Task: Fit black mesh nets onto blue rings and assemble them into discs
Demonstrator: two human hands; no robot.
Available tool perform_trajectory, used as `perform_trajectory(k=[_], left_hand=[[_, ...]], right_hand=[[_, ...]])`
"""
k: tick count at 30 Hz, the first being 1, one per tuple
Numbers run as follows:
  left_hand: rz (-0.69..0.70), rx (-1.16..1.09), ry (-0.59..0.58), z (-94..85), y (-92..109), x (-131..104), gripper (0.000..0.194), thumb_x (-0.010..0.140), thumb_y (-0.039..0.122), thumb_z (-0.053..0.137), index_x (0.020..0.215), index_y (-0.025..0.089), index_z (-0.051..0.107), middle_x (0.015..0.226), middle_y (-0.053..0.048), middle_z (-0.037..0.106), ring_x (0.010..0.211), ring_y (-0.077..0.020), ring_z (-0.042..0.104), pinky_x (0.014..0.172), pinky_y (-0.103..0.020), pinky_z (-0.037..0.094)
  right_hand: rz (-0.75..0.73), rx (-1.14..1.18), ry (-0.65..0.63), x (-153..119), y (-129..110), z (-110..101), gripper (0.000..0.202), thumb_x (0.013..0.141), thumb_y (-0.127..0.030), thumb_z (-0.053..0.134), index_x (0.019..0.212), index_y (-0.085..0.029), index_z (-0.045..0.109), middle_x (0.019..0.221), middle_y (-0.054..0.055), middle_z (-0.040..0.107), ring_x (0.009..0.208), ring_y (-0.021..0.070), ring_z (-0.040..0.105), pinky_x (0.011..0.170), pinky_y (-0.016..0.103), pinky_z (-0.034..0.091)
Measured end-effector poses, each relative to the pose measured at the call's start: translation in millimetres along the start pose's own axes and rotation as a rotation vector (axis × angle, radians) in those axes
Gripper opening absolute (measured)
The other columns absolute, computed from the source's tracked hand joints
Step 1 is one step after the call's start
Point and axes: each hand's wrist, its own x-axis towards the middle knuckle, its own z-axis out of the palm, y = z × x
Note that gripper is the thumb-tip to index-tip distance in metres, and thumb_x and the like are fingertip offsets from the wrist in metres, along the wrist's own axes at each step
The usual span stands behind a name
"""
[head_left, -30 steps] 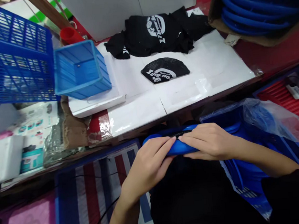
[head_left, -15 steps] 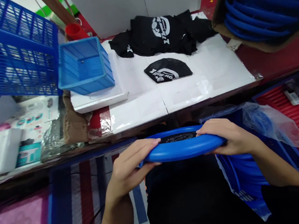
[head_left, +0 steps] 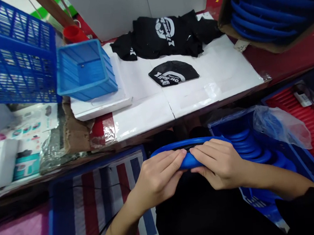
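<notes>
A blue plastic ring point(head_left: 191, 162) with dark mesh across its middle is held near my lap, just below the table edge. My left hand point(head_left: 160, 173) grips its near rim, fingers on top and thumb beneath. Close beside it, my right hand point(head_left: 220, 161) pinches the same rim, so the fingertips of both hands almost meet at the centre. The hands cover much of the near side and the mesh. On the white tabletop ahead lies a folded black mesh piece point(head_left: 173, 72) with white lettering. Behind it is a pile of black printed fabric pieces point(head_left: 150, 36).
A light-blue bin point(head_left: 85, 70) and a blue slatted basket point(head_left: 16, 52) stand at the left. At the upper right, a cardboard box point(head_left: 224, 21) holds several blue rings. Down to my right are a blue crate point(head_left: 301, 157) of blue rings and stacked red rings point(head_left: 312, 130).
Both hands have slid inward along the ring's near rim, from its two ends to close together at the middle. The view has shifted slightly.
</notes>
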Motion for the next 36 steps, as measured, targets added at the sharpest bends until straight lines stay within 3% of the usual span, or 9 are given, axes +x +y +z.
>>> perform_trajectory(k=[4,8,11,14,17,20,25,30,36], left_hand=[[0.008,0.028,0.011,-5.9,-0.1,-4.9,0.042,0.096,0.010,0.070,0.138,0.013,0.066,0.120,-0.014,0.082,0.107,-0.0256,0.080,0.097,-0.039,0.068],[-0.059,-0.117,0.089,-29.3,-21.6,-24.9,0.046,0.096,0.012,0.073,0.142,0.020,0.068,0.121,-0.011,0.082,0.108,-0.0270,0.080,0.104,-0.049,0.064],[0.021,-0.412,0.335,-36.2,-53.3,-52.9,0.035,0.096,0.032,0.078,0.130,0.023,0.077,0.103,-0.008,0.085,0.086,-0.0248,0.082,0.079,-0.040,0.068],[-0.096,-0.693,0.582,-23.1,-78.6,-77.2,0.022,0.102,0.039,0.068,0.119,0.033,0.081,0.091,-0.001,0.083,0.080,-0.0212,0.079,0.079,-0.041,0.068],[-0.220,-0.833,0.460,-6.6,-85.1,-81.5,0.047,0.097,0.054,0.073,0.137,0.031,0.072,0.096,-0.006,0.082,0.085,-0.0260,0.079,0.084,-0.049,0.068],[-0.250,-0.669,0.253,-3.3,-74.1,-64.3,0.076,0.087,0.068,0.077,0.147,0.022,0.065,0.104,-0.014,0.082,0.093,-0.0291,0.080,0.088,-0.045,0.066],[-0.080,-0.261,0.000,-8.8,-42.7,-20.3,0.061,0.095,0.050,0.076,0.146,0.019,0.064,0.108,-0.014,0.081,0.097,-0.0254,0.079,0.088,-0.036,0.064],[0.055,-0.178,-0.019,-1.8,-25.0,-4.8,0.051,0.101,0.045,0.070,0.142,0.016,0.064,0.104,-0.014,0.081,0.090,-0.0244,0.080,0.076,-0.034,0.065],[-0.013,-0.063,0.043,8.8,-7.7,-12.8,0.039,0.104,0.032,0.066,0.137,0.011,0.064,0.112,-0.018,0.082,0.096,-0.0275,0.081,0.078,-0.039,0.065]], right_hand=[[-0.039,0.035,-0.010,1.7,13.4,3.8,0.035,0.103,-0.039,0.064,0.122,-0.010,0.069,0.101,0.012,0.081,0.082,0.0243,0.072,0.072,0.039,0.055],[-0.078,0.123,-0.096,-0.5,45.2,-10.4,0.052,0.102,-0.043,0.066,0.143,-0.013,0.059,0.126,0.019,0.077,0.112,0.0302,0.073,0.097,0.047,0.057],[-0.056,0.258,-0.132,-7.5,67.9,-24.7,0.052,0.102,-0.032,0.063,0.150,-0.016,0.054,0.132,0.020,0.074,0.123,0.0307,0.071,0.103,0.050,0.057],[-0.097,0.467,-0.074,-12.4,74.9,-31.4,0.043,0.103,-0.032,0.062,0.144,-0.019,0.057,0.114,0.015,0.078,0.106,0.0263,0.075,0.094,0.044,0.061],[-0.091,0.459,-0.014,-11.2,68.5,-28.5,0.037,0.103,-0.037,0.062,0.135,-0.019,0.061,0.101,0.010,0.078,0.090,0.0229,0.076,0.082,0.037,0.062],[-0.076,0.252,-0.050,-6.7,59.9,-21.3,0.032,0.104,-0.033,0.060,0.132,-0.019,0.062,0.100,0.009,0.078,0.087,0.0210,0.076,0.077,0.032,0.062],[-0.152,0.065,-0.173,-3.7,50.6,-12.9,0.037,0.105,-0.038,0.061,0.134,-0.013,0.062,0.102,0.013,0.079,0.088,0.0228,0.076,0.077,0.034,0.061],[-0.158,0.078,-0.193,-7.2,46.0,-12.7,0.051,0.105,-0.052,0.061,0.132,-0.009,0.064,0.095,0.011,0.076,0.078,0.0215,0.072,0.068,0.033,0.058],[-0.125,0.072,-0.117,-10.7,40.6,-9.1,0.047,0.110,-0.050,0.049,0.122,-0.009,0.067,0.089,0.011,0.075,0.073,0.0205,0.070,0.065,0.031,0.055]])
